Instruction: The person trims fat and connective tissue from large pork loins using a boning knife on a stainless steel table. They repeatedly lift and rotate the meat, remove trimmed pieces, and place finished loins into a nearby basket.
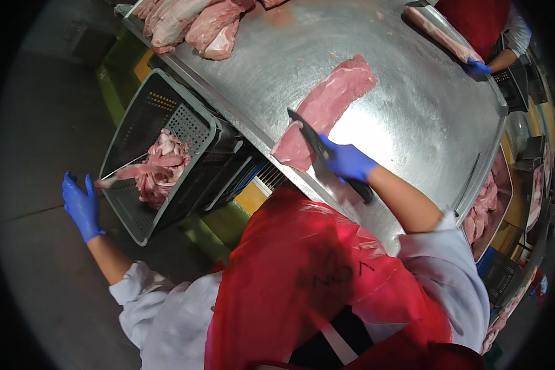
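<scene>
A long piece of pale pink boneless meat (339,92) lies on the steel table (413,80), its near end by the table edge. My right hand (349,161), in a blue glove, grips a dark-handled knife (312,139), with the blade lying over the near part of that meat. Out to the left, my blue-gloved left hand (83,208) has its fingers spread, beside the outer rim of a grey crate (212,126). A thin strip of meat (126,174) stretches from near my left thumb to the trimmings (163,163) inside the crate; whether the thumb touches it I cannot tell.
Several large meat pieces (194,24) are piled at the table's far left. At the far right, another person's gloved hand (478,66) is at a long pale cut (440,36). A tray of meat (485,206) stands beyond the table's right edge.
</scene>
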{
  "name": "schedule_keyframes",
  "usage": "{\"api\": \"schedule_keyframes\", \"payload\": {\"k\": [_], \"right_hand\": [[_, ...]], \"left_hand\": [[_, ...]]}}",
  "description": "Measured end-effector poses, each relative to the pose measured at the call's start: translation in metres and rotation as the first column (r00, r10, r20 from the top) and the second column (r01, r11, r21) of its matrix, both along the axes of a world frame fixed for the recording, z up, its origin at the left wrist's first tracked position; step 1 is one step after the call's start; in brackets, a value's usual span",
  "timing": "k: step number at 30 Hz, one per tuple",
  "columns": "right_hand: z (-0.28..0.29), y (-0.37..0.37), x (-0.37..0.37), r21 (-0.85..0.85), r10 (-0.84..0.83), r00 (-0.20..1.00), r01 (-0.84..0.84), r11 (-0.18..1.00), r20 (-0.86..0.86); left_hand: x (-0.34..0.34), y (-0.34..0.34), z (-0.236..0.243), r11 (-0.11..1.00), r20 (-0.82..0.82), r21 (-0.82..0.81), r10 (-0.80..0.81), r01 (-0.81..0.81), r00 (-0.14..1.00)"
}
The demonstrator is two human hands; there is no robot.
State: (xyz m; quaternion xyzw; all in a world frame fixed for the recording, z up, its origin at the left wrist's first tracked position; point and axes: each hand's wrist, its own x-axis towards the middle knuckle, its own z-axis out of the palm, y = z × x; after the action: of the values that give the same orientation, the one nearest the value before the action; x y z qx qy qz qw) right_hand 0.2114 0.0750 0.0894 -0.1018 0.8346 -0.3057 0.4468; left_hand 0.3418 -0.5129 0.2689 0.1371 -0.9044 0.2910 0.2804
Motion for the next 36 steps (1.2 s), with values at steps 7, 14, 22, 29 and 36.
{"api": "schedule_keyframes", "payload": {"k": [7,14,22,29,36], "right_hand": [[0.082,0.087,0.056,-0.16,-0.326,0.872,0.404,0.901,0.365],[-0.002,0.064,0.035,-0.345,-0.686,0.723,0.666,0.662,0.079],[-0.066,-0.047,-0.016,-0.25,-0.471,0.871,0.43,0.868,-0.137],[-0.028,-0.006,0.037,-0.143,-0.083,0.991,0.067,0.988,-0.108],[-0.032,-0.029,0.02,-0.194,-0.048,0.992,0.024,0.981,-0.118]], "left_hand": [[-0.096,0.259,-0.123,0.279,-0.155,0.869,-0.632,0.41,0.759],[-0.185,0.349,-0.31,0.283,0.158,0.948,-0.811,0.142,0.563],[-0.192,0.336,-0.293,-0.012,-0.003,1.0,-0.781,-0.01,0.624],[-0.191,0.332,-0.286,-0.137,-0.012,0.983,-0.722,-0.126,0.691],[-0.176,0.335,-0.254,-0.275,-0.123,0.956,-0.691,-0.102,0.712]]}}
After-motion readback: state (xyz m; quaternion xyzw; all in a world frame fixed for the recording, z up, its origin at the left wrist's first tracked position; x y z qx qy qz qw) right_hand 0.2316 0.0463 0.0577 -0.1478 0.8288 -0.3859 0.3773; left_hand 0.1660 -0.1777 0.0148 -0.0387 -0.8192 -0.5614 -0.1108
